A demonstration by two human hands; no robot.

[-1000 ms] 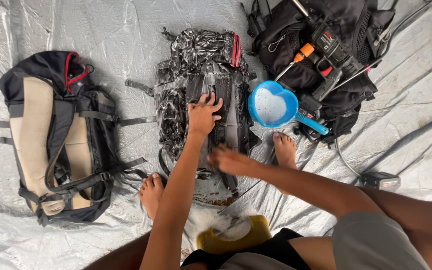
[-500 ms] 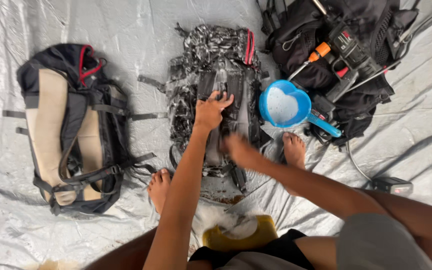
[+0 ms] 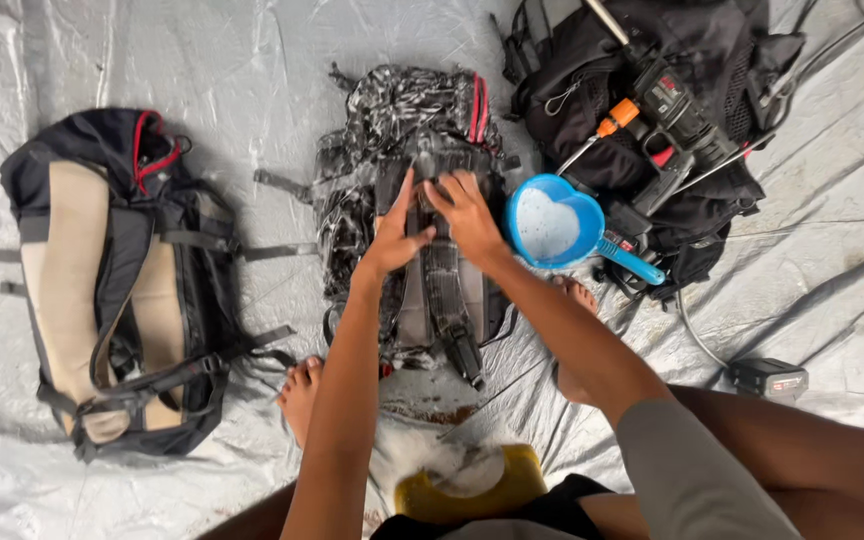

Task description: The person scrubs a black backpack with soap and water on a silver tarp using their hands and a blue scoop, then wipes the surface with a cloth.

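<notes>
Item: one soapy patterned backpack (image 3: 417, 215), lying straps-up on the grey plastic sheet (image 3: 252, 60) directly ahead of the person, long axis running straight away from them; left hand (image 3: 397, 232) and right hand (image 3: 467, 215) both rest on its upper back panel, side by side, fingers spread and pressing flat, gripping nothing, neither nearer than the other. Also present: one black-and-tan backpack (image 3: 112, 280) well to the left; one black backpack (image 3: 652, 110) at upper right; one blue scoop (image 3: 557, 225) just right of the hands; one yellow sponge (image 3: 472, 485) near the knees; two bare feet.

You're at a makeshift outdoor washing spot: crinkled grey tarpaulin (image 3: 132, 60) as floor, soapy backpacks (image 3: 412, 200) laid flat, a blue water scoop (image 3: 557, 225), bare feet (image 3: 302, 395) on wet plastic.
</notes>
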